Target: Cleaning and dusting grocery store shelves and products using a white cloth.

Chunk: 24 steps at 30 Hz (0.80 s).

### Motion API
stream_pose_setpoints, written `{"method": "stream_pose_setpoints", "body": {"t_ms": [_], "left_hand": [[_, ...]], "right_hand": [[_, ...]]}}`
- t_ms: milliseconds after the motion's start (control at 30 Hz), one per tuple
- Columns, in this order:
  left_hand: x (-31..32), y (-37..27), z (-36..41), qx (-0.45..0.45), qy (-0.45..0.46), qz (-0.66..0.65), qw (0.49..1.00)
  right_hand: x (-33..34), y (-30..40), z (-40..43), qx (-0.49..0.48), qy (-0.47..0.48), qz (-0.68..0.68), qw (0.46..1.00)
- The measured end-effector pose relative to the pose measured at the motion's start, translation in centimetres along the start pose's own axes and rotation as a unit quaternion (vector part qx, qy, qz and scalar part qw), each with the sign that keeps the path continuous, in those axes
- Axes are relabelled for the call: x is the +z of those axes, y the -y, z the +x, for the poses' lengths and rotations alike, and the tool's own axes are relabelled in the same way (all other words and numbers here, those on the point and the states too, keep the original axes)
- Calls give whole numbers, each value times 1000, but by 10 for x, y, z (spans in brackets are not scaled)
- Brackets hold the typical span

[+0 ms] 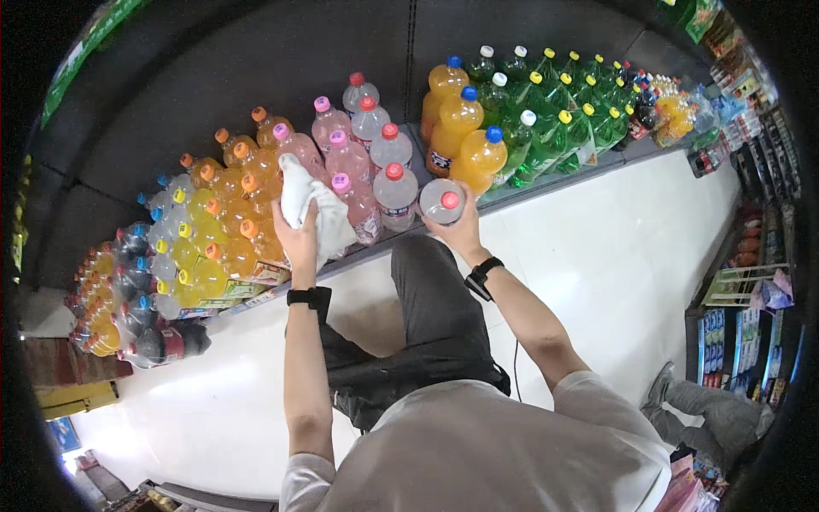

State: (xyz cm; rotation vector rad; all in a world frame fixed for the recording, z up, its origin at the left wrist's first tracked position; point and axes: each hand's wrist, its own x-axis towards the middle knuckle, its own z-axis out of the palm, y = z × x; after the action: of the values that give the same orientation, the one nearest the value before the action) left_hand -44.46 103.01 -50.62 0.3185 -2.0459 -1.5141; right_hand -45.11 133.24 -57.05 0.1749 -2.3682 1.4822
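Note:
My left hand (299, 240) grips a white cloth (320, 217), which hangs in front of the pink-capped bottles of pink drink (355, 211). My right hand (462, 224) is closed around a clear plastic bottle with a red cap (440, 198), held upright at the shelf's front edge. Just left of it stands another red-capped bottle of clear or cloudy drink (395, 192), with more behind in a row. Blue-capped bottles of orange drink (483, 153) stand right behind my right hand. Orange-capped bottles of orange drink (256, 208) are left of the cloth.
The dark low shelf (544, 185) also carries green bottles (569, 137), yellow-capped bottles (205, 278) and dark cola bottles. One cola bottle (169, 344) lies on its side at the left. A person in grey trousers (710, 409) is at the lower right, near stocked shelves (742, 345).

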Motion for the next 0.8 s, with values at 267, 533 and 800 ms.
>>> {"method": "stream_pose_setpoints", "body": {"t_ms": [267,533,800], "left_hand": [[3,-5,-2,17,-16,23,999],[8,3,6,49,-20,27,998],[5,4,1,40,-9,6,999]], "right_hand": [[-7,13,7,21,3,-13,1000],[-58,35,3,14,-27,79,996],[-163,129,13,43,-112,338,933]]}}
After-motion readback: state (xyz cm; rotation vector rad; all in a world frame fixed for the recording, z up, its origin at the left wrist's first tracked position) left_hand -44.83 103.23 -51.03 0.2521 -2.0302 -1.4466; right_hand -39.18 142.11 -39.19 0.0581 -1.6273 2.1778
